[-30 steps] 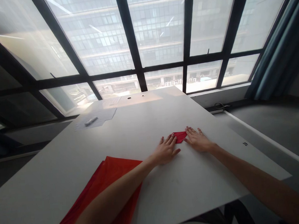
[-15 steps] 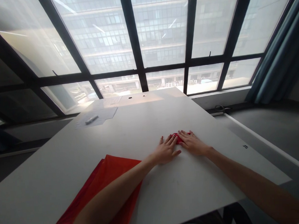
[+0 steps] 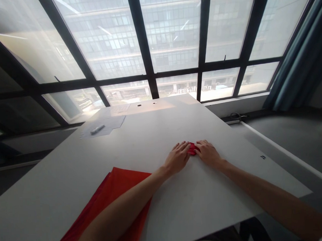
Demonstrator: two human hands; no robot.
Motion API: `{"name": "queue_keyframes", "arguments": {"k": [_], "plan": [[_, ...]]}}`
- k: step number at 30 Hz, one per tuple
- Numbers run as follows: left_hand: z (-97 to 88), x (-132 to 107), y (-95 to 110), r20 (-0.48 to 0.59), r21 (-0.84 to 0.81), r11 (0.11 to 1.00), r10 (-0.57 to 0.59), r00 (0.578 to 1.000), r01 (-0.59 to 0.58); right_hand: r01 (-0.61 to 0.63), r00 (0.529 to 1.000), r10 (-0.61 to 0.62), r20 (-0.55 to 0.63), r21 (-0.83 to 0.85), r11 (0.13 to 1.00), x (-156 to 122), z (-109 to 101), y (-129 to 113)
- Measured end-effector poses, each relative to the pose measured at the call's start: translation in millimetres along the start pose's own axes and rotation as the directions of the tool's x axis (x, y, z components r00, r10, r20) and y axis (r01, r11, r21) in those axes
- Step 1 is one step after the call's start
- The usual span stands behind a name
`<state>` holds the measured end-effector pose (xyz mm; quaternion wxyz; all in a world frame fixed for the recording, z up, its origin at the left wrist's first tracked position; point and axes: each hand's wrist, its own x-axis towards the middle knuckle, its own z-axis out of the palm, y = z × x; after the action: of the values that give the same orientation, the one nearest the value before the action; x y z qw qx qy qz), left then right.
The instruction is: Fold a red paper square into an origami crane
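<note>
While our left hand [image 3: 178, 157] and right hand [image 3: 209, 154] lie apart, both touching the small red piece [image 3: 192, 149] between them, gripped or not we cannot tell, we seem mid-fold, probably needing even pressure next.

Our left arm [image 3: 125, 210] and right arm [image 3: 261, 185] reach forward; left hand [image 3: 178, 157] and right hand [image 3: 209, 154] near each other, fingers [image 3: 182, 147] bent.

A smooth, faintly glossy finish is shown by the table [image 3: 161, 124], a paper-like surface by the small red piece [image 3: 192, 148], matt cloth by the curtain [image 3: 290, 67] upper right.
</note>
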<state>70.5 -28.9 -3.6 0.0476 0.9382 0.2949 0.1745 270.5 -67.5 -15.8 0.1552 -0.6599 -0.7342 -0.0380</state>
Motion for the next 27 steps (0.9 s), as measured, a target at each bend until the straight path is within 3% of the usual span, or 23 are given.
{"name": "queue_keyframes", "arguments": {"k": [4, 11, 17, 22, 27], "plan": [[0.8, -0.8, 4.0, 0.071, -0.063, 0.997, 0.043, 0.997, -0.039, -0.02, 0.999, 0.021, -0.041, 0.031, 0.999, -1.5, -2.2, -0.2], [-4.8, 2.6, -1.6, 0.036, -0.132, 0.991, 0.037, 0.999, -0.032, -0.094, 0.995, 0.095, -0.011, 0.114, 0.989, 0.0, -0.5, -5.0], [-1.7, 3.9, -2.3, 0.051, -0.148, 0.989, 0.026, 0.998, -0.019, -0.256, 0.959, 0.232, 0.162, 0.151, 0.955, 18.9, -9.7, -8.6], [3.6, 3.2, -6.4, 0.038, -0.158, 0.987, 0.015, 0.999, -0.008, -0.333, 0.902, 0.238, 0.359, 0.23, 0.914, 48.6, -24.9, -9.4], [8.6, 3.7, -11.8, 0.025, -0.162, 0.986, -0.025, 0.999, 0.029, -0.348, 0.894, 0.197, 0.403, 0.347, 0.871, 62.3, -18.1, -8.0]]}}
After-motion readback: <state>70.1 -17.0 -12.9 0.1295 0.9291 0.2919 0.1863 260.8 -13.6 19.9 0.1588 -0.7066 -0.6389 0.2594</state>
